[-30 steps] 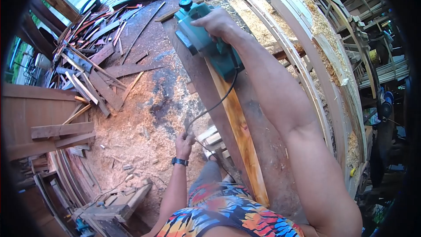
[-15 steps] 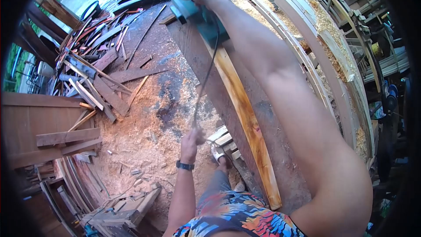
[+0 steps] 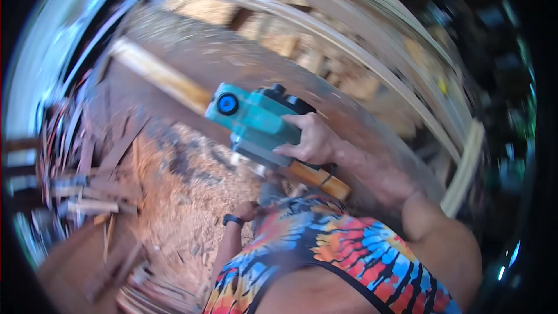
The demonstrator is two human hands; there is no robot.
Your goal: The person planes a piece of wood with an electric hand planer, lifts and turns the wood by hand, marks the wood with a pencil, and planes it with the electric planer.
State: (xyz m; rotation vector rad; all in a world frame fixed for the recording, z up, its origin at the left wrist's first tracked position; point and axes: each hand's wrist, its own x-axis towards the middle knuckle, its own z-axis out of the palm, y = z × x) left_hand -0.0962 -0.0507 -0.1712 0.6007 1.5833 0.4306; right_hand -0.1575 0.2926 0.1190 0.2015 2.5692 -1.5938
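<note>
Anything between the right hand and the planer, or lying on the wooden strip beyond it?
Nothing visible: the right hand is directly on the planer, and no object shows on the wooden strip beyond it, though blur limits fine detail.

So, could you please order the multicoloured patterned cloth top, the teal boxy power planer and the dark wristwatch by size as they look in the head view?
1. Multicoloured patterned cloth top
2. Teal boxy power planer
3. Dark wristwatch

Workbench [image 3: 215,75], brown, broad-topped: one narrow timber strip [image 3: 168,80], laid lengthwise. Floor [image 3: 192,166]: wood shavings [image 3: 168,221], loose boards [image 3: 123,146].
</note>
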